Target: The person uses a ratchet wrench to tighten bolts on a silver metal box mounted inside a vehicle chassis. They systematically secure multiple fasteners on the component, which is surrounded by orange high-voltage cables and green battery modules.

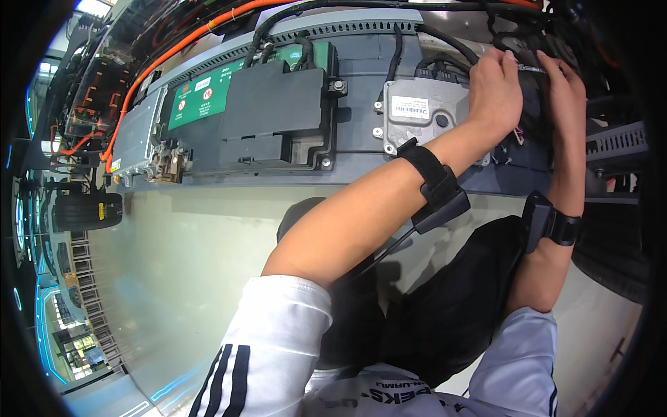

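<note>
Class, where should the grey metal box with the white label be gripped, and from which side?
Probably by the left edge of the grey metal box, coming from the left: that edge is unobstructed, while black connectors crowd the far side and the left forearm covers its lower right. Left-side bolts suggest it is fastened.

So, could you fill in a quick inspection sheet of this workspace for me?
Surface: grey panel carrying mounted units.
Job's things: small shiny piece between the left hand and right hand, too small to identify; silver box with a white label, partly behind the left forearm.
Clutter: small parts below the left hand, details unclear.
Hands: fingers of both at the shiny piece; grip unclear.
Cables: orange cable, upper left; black cables over the panel.
Surroundings: black tyre at left; pale floor.
</note>
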`<state>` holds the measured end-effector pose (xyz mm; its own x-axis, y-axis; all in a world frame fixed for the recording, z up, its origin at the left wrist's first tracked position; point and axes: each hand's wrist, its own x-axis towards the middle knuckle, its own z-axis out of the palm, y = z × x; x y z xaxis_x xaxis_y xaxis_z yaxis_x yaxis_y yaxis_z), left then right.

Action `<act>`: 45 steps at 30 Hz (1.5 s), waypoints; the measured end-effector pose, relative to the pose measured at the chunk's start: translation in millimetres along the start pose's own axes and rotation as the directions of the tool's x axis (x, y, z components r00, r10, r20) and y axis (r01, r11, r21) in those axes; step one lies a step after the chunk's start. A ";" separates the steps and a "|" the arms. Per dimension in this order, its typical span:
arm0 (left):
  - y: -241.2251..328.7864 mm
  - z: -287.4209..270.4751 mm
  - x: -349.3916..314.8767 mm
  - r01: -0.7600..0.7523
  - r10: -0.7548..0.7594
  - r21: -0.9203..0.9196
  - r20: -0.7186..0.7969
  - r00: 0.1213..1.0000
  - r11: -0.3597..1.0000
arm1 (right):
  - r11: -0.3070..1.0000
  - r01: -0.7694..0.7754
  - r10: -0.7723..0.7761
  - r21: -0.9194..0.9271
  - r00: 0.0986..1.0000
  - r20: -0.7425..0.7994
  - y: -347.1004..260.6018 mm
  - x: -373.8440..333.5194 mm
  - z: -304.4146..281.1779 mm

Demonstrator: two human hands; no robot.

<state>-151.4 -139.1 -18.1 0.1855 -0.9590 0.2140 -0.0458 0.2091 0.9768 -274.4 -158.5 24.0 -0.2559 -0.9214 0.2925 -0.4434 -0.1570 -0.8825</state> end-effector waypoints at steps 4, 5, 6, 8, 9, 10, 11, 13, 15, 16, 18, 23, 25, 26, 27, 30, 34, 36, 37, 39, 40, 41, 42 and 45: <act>20.4 -27.9 -36.7 -0.103 0.103 0.000 0.046 0.994 0.995 | 0.948 -0.292 0.243 0.126 0.920 0.309 -42.2 -26.0 -2.6; 34.8 -41.7 -54.0 -0.062 0.057 0.049 0.095 0.994 0.997 | 0.920 -0.388 0.321 0.062 0.834 0.449 -51.6 -27.8 -9.4; 46.2 -55.1 -72.3 -0.021 0.006 0.099 0.146 0.989 0.995 | 0.934 -0.357 0.276 0.032 0.774 0.570 -54.1 -29.4 -11.8; 46.0 -81.4 -100.5 0.168 -0.189 0.092 0.308 0.933 0.981 | 0.988 -0.146 0.084 0.040 0.747 0.660 -55.1 -51.2 0.0; 49.5 -88.6 -105.4 0.233 -0.234 0.038 0.301 0.925 0.972 | 0.995 -0.104 0.062 0.011 0.669 0.740 -63.3 -61.8 7.2; 51.9 -96.4 -111.1 0.307 -0.290 -0.015 0.287 0.913 0.952 | 0.998 -0.059 0.039 -0.006 0.576 0.817 -70.6 -73.4 17.2; 52.5 -101.3 -115.3 0.377 -0.345 -0.068 0.279 0.896 0.924 | 0.997 0.043 0.034 -0.063 0.488 0.872 -81.0 -77.1 21.5; 53.1 -102.8 -120.8 0.319 -0.293 -0.073 0.244 0.924 0.945 | 0.992 0.086 0.051 -0.092 0.397 0.916 -95.4 -81.8 22.7; 64.6 -102.1 -123.0 0.238 -0.224 -0.019 0.282 0.933 0.971 | 0.995 -0.054 0.098 -0.083 0.427 0.899 -103.5 -82.8 4.8; 67.0 -102.1 -124.7 0.213 -0.218 0.050 0.330 0.919 0.976 | 0.998 -0.063 0.024 0.010 0.510 0.860 -97.2 -81.9 -5.3; 70.1 -99.1 -130.0 0.148 -0.215 0.185 0.427 0.878 0.972 | 0.991 -0.076 -0.048 0.109 0.562 0.826 -89.8 -80.4 -14.4; 71.8 -95.6 -144.7 -0.144 0.024 0.216 0.479 0.877 0.966 | 0.994 -0.057 0.110 -0.097 0.666 0.738 -42.5 -76.7 -16.7; 75.2 -98.5 -141.4 -0.154 0.063 0.119 0.553 0.831 0.981 | 0.982 -0.064 0.176 -0.177 0.647 0.742 -22.8 -82.3 -32.2; 74.3 -99.0 -141.5 -0.167 0.078 0.107 0.567 0.820 0.980 | 0.960 -0.047 0.234 -0.277 0.678 0.697 -23.5 -87.6 -39.4; 71.7 -101.8 -142.4 -0.176 0.086 0.098 0.587 0.805 0.979 | 0.950 -0.040 0.253 -0.310 0.682 0.686 -16.5 -90.6 -41.1; 67.8 -105.7 -142.1 -0.209 0.123 0.048 0.675 0.728 0.977 | 0.931 -0.054 0.301 -0.360 0.669 0.680 3.5 -91.8 -56.2; 65.1 -108.9 -148.9 -0.363 0.115 0.115 0.825 0.553 0.925 | 0.839 0.191 0.180 -0.510 0.786 0.592 15.9 -92.2 -55.9; 59.3 -107.3 -154.4 -0.384 0.163 0.072 0.822 0.545 0.921 | 0.798 0.232 0.163 -0.556 0.805 0.571 10.4 -93.9 -53.4; 55.7 -109.3 -156.9 -0.395 0.173 0.072 0.817 0.549 0.916 | 0.787 0.256 0.144 -0.561 0.808 0.572 7.2 -94.3 -45.7; 53.0 -113.3 -161.4 -0.392 0.183 0.064 0.808 0.560 0.918 | 0.809 0.288 0.115 -0.513 0.778 0.618 5.3 -99.3 -37.9; 52.3 -115.5 -162.4 -0.398 0.183 0.076 0.800 0.572 0.914 | 0.785 0.329 0.099 -0.525 0.769 0.631 6.1 -101.6 -36.2; 51.3 -113.2 -165.0 -0.406 0.198 0.079 0.778 0.596 0.910 | 0.766 0.370 0.075 -0.525 0.761 0.645 9.2 -102.2 -36.0; 49.5 -113.0 -166.0 -0.492 0.300 0.050 0.736 0.606 0.869 | 0.730 0.440 0.016 -0.524 0.755 0.656 14.4 -101.5 -36.6; 45.7 -110.8 -175.0 -0.568 0.343 0.081 0.725 0.598 0.819 | 0.690 0.490 -0.047 -0.532 0.764 0.643 27.9 -106.0 -31.9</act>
<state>-77.2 59.5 -10.3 -0.6159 -0.6402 0.4591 -0.2220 0.7002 0.6785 -287.0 -53.8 -19.9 0.3774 -0.9256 0.0282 -0.8888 -0.3706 -0.2697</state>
